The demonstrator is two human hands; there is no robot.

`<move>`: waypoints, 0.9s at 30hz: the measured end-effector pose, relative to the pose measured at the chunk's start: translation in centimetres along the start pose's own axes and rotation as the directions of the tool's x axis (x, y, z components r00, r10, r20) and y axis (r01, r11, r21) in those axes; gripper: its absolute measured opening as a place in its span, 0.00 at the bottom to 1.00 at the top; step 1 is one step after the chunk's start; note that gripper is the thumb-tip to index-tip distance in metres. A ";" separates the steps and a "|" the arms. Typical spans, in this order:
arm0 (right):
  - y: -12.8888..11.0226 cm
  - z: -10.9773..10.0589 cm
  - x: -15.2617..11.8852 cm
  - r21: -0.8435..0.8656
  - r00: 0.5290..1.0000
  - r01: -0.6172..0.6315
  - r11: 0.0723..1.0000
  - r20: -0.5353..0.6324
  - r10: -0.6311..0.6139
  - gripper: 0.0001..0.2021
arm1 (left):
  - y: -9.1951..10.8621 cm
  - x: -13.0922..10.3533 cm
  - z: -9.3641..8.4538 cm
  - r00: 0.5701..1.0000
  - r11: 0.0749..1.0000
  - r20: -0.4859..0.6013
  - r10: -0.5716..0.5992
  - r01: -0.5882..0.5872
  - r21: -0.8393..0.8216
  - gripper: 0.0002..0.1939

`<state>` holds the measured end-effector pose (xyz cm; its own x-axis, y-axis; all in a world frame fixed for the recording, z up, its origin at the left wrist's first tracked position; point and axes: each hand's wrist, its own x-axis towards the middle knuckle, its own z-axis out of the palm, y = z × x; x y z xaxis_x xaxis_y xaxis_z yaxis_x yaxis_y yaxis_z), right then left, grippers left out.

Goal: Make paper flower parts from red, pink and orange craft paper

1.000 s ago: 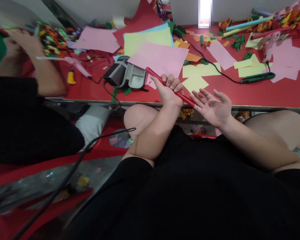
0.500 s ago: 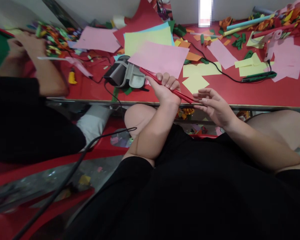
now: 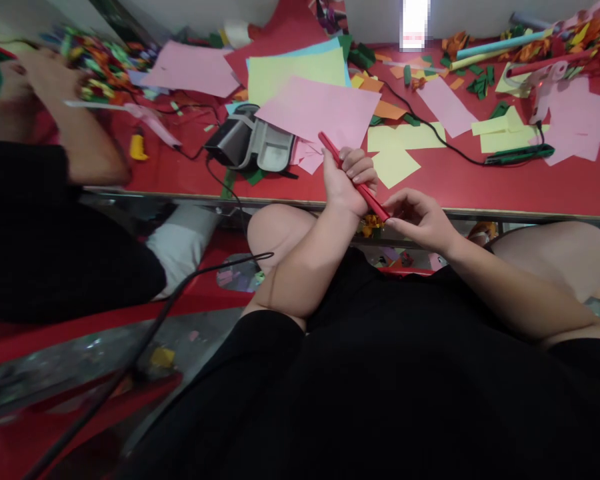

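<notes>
My left hand (image 3: pixel 350 183) is wrapped round a thin red paper tube (image 3: pixel 373 201), which slants down to the right over the table's front edge. At the tube's lower end, my right hand (image 3: pixel 423 217) pinches the tip between thumb and fingers. The tube's upper end sticks out past my left thumb, in front of a pink paper sheet (image 3: pixel 325 107). Yellow paper pieces (image 3: pixel 394 168) lie just beyond my hands. To the left of them sits an open grey case (image 3: pixel 275 147).
A hot glue gun (image 3: pixel 545 93) stands at the right on a green base, its black cable crossing the red table (image 3: pixel 460 190). Another pink glue gun (image 3: pixel 153 123) lies left, near a co-worker's arm (image 3: pixel 87 143). Rolled paper tubes (image 3: pixel 505 48) and paper scraps lie along the back.
My right hand has closed from spread fingers into a pinch on the tube's lower end. My left hand and the tube have shifted right, and the tube now slants more steeply.
</notes>
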<state>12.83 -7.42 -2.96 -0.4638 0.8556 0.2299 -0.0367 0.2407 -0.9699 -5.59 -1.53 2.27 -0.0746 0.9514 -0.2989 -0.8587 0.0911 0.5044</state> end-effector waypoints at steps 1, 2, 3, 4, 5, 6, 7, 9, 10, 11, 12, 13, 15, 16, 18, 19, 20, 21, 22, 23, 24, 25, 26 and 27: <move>0.1 -0.4 0.0 -0.061 0.999 0.041 0.997 0.020 -0.040 0.18 | 0.3 -0.1 0.1 0.999 0.999 0.043 -0.016 0.014 0.049 0.35; 0.2 -0.8 0.1 -0.129 0.996 0.087 0.988 0.031 -0.084 0.16 | 0.5 -0.2 0.2 0.994 0.993 0.098 -0.050 0.039 0.110 0.36; 0.2 -1.3 0.2 -0.195 0.991 0.132 0.972 0.023 -0.130 0.15 | 0.6 -0.4 0.3 0.983 0.981 0.154 -0.098 0.069 0.183 0.36; 0.1 -1.9 0.3 -0.248 0.984 0.172 0.953 -0.009 -0.180 0.13 | 0.5 -0.6 0.3 0.967 0.961 0.202 -0.152 0.097 0.260 0.36; -0.1 -2.5 0.5 -0.284 0.970 0.211 0.935 -0.061 -0.237 0.13 | 0.4 -0.8 0.3 0.946 0.932 0.245 -0.211 0.119 0.342 0.36; -0.4 -3.2 0.6 -0.309 0.946 0.250 0.918 -0.124 -0.300 0.14 | 0.1 -1.1 0.1 0.931 0.903 0.263 -0.251 0.127 0.411 0.36; -0.8 -3.8 0.7 -0.333 0.914 0.290 0.897 -0.181 -0.363 0.15 | -0.4 -1.4 -0.1 0.923 0.878 0.275 -0.270 0.119 0.463 0.35; -1.8 -4.9 0.8 -0.407 0.848 0.353 0.843 -0.242 -0.472 0.19 | -1.5 -2.0 -0.8 0.904 0.837 0.317 -0.287 0.075 0.542 0.36; -2.4 -5.4 0.7 -0.456 0.828 0.366 0.811 -0.239 -0.508 0.21 | -2.1 -2.2 -1.1 0.894 0.818 0.342 -0.288 0.044 0.574 0.36; -2.9 -5.8 0.6 -0.505 0.820 0.369 0.780 -0.218 -0.529 0.22 | -2.7 -2.5 -1.5 0.891 0.805 0.362 -0.273 0.006 0.593 0.36; -3.3 -6.0 0.5 -0.546 0.817 0.376 0.749 -0.187 -0.546 0.23 | -3.2 -2.6 -1.8 0.883 0.792 0.392 -0.257 -0.040 0.610 0.36; -3.7 -6.2 0.3 -0.577 0.812 0.389 0.718 -0.153 -0.563 0.23 | -3.6 -2.8 -2.1 0.871 0.777 0.426 -0.243 -0.089 0.624 0.36; -4.0 -6.3 0.0 -0.612 0.805 0.422 0.669 -0.087 -0.587 0.24 | -4.1 -3.1 -2.6 0.833 0.742 0.498 -0.242 -0.172 0.648 0.36; -4.0 -6.3 -0.2 -0.622 0.807 0.430 0.655 -0.060 -0.587 0.25 | -4.3 -3.2 -2.7 0.811 0.726 0.527 -0.254 -0.200 0.658 0.36; -3.7 -6.2 -0.4 -0.635 0.830 0.413 0.653 -0.033 -0.557 0.25 | -4.4 -3.3 -3.0 0.774 0.699 0.563 -0.288 -0.232 0.676 0.38; -3.6 -6.2 -0.4 -0.642 0.846 0.391 0.660 -0.030 -0.532 0.25 | -4.5 -3.3 -3.0 0.763 0.691 0.571 -0.302 -0.238 0.683 0.39; -3.4 -6.2 -0.5 -0.646 0.856 0.377 0.663 -0.031 -0.517 0.25 | -4.5 -3.4 -3.1 0.755 0.686 0.576 -0.312 -0.240 0.687 0.40; -3.3 -6.2 -0.5 -0.650 0.859 0.371 0.664 -0.032 -0.511 0.25 | -4.5 -3.4 -3.1 0.748 0.685 0.580 -0.322 -0.239 0.688 0.41; -3.2 -6.2 -0.4 -0.653 0.860 0.369 0.661 -0.031 -0.510 0.25 | -4.6 -3.5 -3.1 0.741 0.686 0.584 -0.333 -0.234 0.689 0.42; -3.2 -6.2 -0.4 -0.658 0.859 0.369 0.657 -0.028 -0.511 0.25 | -4.7 -3.5 -3.1 0.735 0.690 0.585 -0.342 -0.226 0.688 0.42; -3.1 -6.3 -0.3 -0.663 0.858 0.370 0.651 -0.024 -0.512 0.25 | -4.7 -3.6 -3.0 0.733 0.694 0.583 -0.351 -0.214 0.687 0.42; -3.1 -6.3 -0.3 -0.668 0.858 0.369 0.646 -0.021 -0.513 0.25 | -4.7 -3.6 -2.9 0.733 0.695 0.577 -0.361 -0.200 0.690 0.43; -3.1 -6.3 -0.2 -0.673 0.858 0.368 0.642 -0.020 -0.513 0.25 | -4.7 -3.7 -2.8 0.735 0.693 0.567 -0.372 -0.186 0.696 0.42; -3.1 -6.3 -0.2 -0.677 0.858 0.365 0.639 -0.021 -0.513 0.25 | -4.7 -3.8 -2.8 0.738 0.689 0.556 -0.383 -0.172 0.704 0.42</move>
<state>18.64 -5.43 0.47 -0.3603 0.6205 0.6965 0.4060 0.7765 -0.4818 -2.69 -6.41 -1.18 0.5556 0.8307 0.0365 -0.2222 0.1061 0.9692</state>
